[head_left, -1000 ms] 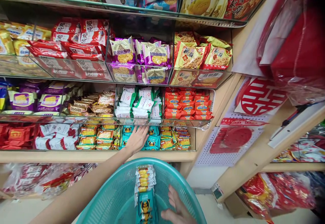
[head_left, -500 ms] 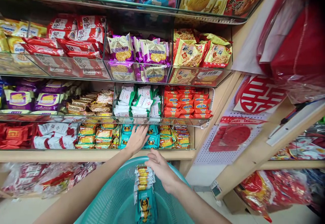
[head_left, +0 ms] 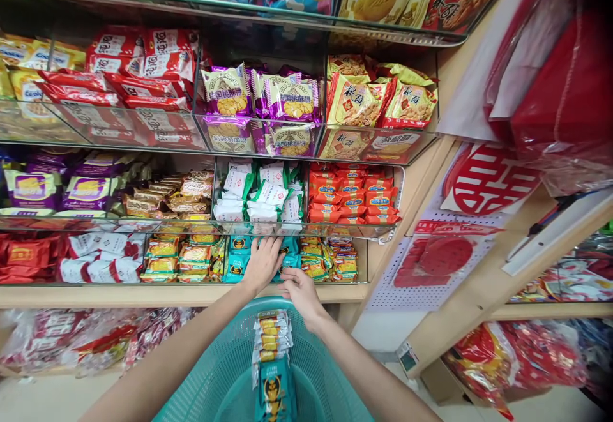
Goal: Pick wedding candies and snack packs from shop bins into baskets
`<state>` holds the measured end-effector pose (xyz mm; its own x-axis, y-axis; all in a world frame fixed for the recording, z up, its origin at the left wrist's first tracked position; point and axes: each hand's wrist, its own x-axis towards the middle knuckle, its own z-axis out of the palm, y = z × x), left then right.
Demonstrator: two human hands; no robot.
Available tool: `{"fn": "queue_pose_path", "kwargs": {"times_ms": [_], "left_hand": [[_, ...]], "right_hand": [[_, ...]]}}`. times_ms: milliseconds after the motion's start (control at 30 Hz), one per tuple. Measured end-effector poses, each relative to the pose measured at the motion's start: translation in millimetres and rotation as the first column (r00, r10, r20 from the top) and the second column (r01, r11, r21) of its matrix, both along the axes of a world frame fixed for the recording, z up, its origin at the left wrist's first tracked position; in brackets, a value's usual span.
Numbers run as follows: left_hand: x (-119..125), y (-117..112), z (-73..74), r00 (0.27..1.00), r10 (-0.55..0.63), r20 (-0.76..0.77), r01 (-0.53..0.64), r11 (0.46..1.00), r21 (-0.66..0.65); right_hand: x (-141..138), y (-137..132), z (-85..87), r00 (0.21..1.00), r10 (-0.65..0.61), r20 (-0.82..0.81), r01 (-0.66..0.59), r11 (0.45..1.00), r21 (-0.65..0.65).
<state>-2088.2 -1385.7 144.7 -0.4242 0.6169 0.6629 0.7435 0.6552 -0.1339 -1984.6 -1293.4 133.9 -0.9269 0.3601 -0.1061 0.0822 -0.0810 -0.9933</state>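
My left hand (head_left: 262, 263) reaches into the bottom-shelf bin of teal snack packets (head_left: 237, 267), its fingers stretched out over them. Close beside it, my right hand (head_left: 302, 291) is at the front of the same bin with its fingers bent together. Whatever its fingertips may hold is too hidden to make out. Below both hands stands a teal plastic basket (head_left: 201, 371). In the basket lie a row of small yellow-and-white packets (head_left: 272, 339) and several teal packets (head_left: 275, 390) in line with them.
Glass-fronted shelves rise ahead, with white-and-green packets (head_left: 271, 193) and red packets (head_left: 352, 195) just above my hands. Yellow-green packets (head_left: 313, 259) fill the bin to the right. A wooden ledge (head_left: 119, 293) runs below, and bagged goods (head_left: 522, 358) sit lower right.
My right hand has moved up and away from above the basket to the front of the teal-packet bin, its fingers now more bent. My left hand has barely shifted.
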Motion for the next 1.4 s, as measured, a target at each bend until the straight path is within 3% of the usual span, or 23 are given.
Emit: {"fn": "queue_pose_path", "kwargs": {"times_ms": [200, 467, 667, 800, 900, 967, 1033, 1067, 1167, 1267, 1333, 1400], "left_hand": [[-1.1, 3.5, 2.0, 0.999, 0.010, -0.048, -0.012, 0.999, -0.031], [-5.0, -8.2, -0.9, 0.974, -0.156, -0.161, 0.144, 0.986, -0.083], [-9.6, -12.6, 0.7, 0.965, -0.194, -0.178, 0.185, 0.981, -0.065], [3.8, -27.2, 10.0, 0.955, -0.282, -0.088, 0.285, 0.958, 0.018], [29.7, -49.1, 13.4, 0.926, -0.373, 0.050, 0.363, 0.921, 0.143], [52.3, -65.5, 10.8, 0.886, -0.417, 0.205, 0.356, 0.892, 0.278], [75.4, -79.9, 2.8, 0.787, -0.442, 0.431, 0.255, 0.868, 0.426], [85.9, -85.6, -3.0, 0.693, -0.449, 0.563, 0.175, 0.863, 0.473], [110.0, -94.8, -23.4, 0.289, -0.498, 0.818, -0.050, 0.845, 0.532], [123.3, -93.2, -38.7, -0.032, -0.446, 0.895, -0.216, 0.877, 0.429], [128.1, -88.1, -44.2, -0.160, -0.405, 0.900, -0.272, 0.895, 0.354], [130.4, -82.1, -49.2, -0.217, -0.403, 0.889, -0.288, 0.897, 0.336]], "right_hand": [[-4.6, 2.7, -5.5, 0.998, 0.018, -0.057, -0.018, 1.000, 0.009], [-8.6, 3.4, -9.8, 0.997, 0.021, -0.079, -0.017, 0.999, 0.041], [-8.1, 3.4, -8.7, 0.997, 0.028, -0.075, -0.023, 0.998, 0.061], [-3.1, 4.9, -8.3, 0.996, 0.042, -0.078, -0.037, 0.997, 0.067], [7.8, 8.1, -8.8, 0.994, 0.062, -0.095, -0.055, 0.996, 0.072], [19.9, 11.3, -9.9, 0.992, 0.084, -0.099, -0.077, 0.994, 0.076], [35.3, 14.4, -12.4, 0.991, 0.105, -0.083, -0.099, 0.992, 0.076], [43.7, 15.7, -14.3, 0.992, 0.114, -0.061, -0.110, 0.991, 0.073], [68.5, 17.0, -22.4, 0.987, 0.147, 0.063, -0.150, 0.987, 0.051], [88.1, 13.8, -31.2, 0.946, 0.211, 0.247, -0.210, 0.977, -0.029], [97.0, 9.7, -36.1, 0.900, 0.254, 0.354, -0.237, 0.967, -0.091], [102.7, 5.2, -40.0, 0.868, 0.269, 0.417, -0.241, 0.963, -0.120]]}}
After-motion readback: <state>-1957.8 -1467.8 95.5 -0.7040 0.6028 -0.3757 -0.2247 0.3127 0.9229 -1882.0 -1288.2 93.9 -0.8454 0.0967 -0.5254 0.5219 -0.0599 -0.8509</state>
